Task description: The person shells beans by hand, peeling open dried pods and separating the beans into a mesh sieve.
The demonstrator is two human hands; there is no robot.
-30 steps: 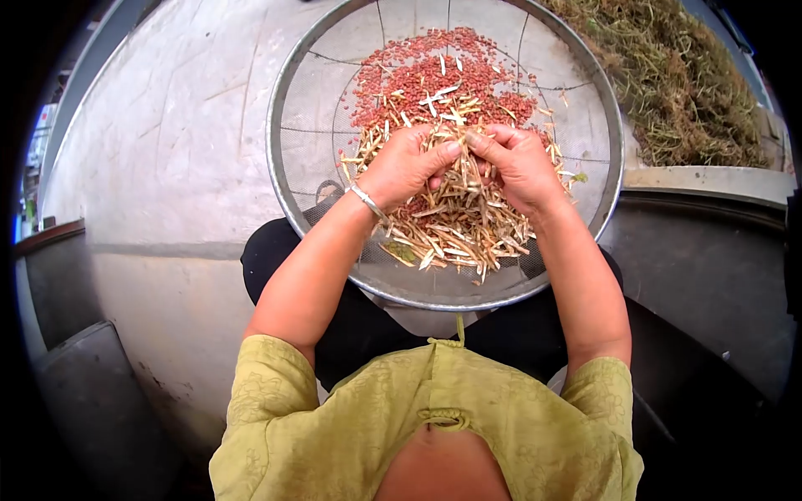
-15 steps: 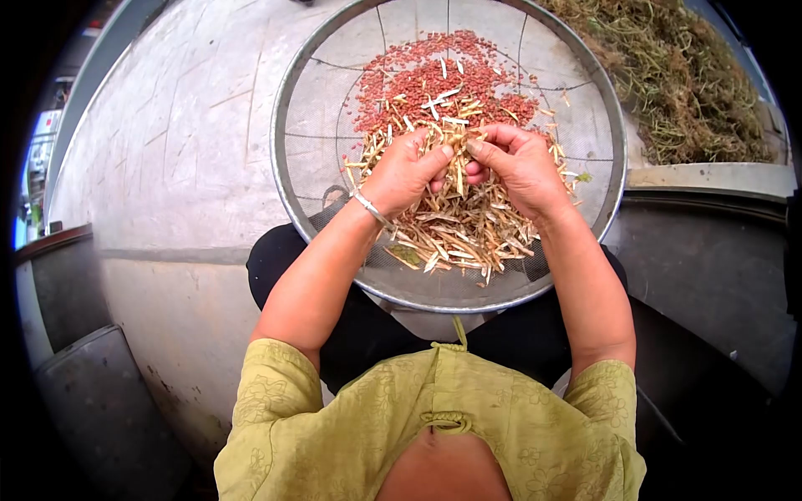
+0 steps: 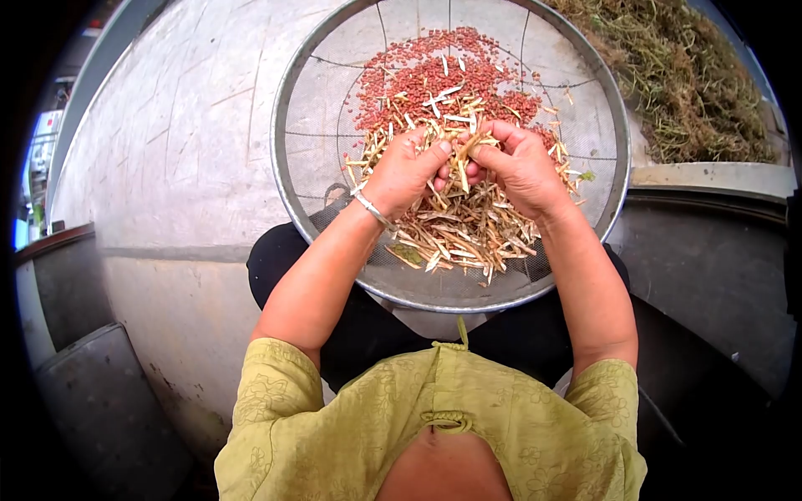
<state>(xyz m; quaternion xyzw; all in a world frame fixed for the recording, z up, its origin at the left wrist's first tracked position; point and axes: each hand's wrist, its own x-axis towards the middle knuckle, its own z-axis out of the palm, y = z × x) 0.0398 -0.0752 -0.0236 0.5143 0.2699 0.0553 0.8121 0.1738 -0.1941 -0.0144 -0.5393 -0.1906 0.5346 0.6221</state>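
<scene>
My left hand (image 3: 409, 169) and my right hand (image 3: 520, 164) meet over a round mesh sieve (image 3: 282, 125) on my lap. Both are closed, thumbs and fingers pinching dry bean pods (image 3: 464, 159) between them. A bracelet circles my left wrist. Beneath my hands lies a heap of dry, tan pods and split husks (image 3: 468, 238). Beyond it, small red beans (image 3: 434, 63) are spread over the far half of the mesh, with a few pale husks on top. My fingers partly hide the pods they hold.
A pile of dried plant stalks (image 3: 685, 92) lies at the upper right, behind a pale ledge (image 3: 710, 177). Pale concrete floor (image 3: 175, 134) stretches to the left. A dark grey panel (image 3: 109, 409) stands at the lower left.
The pods between my fingertips have shifted, with one now pointing up beside my right fingers. Both hands stay in nearly the same place.
</scene>
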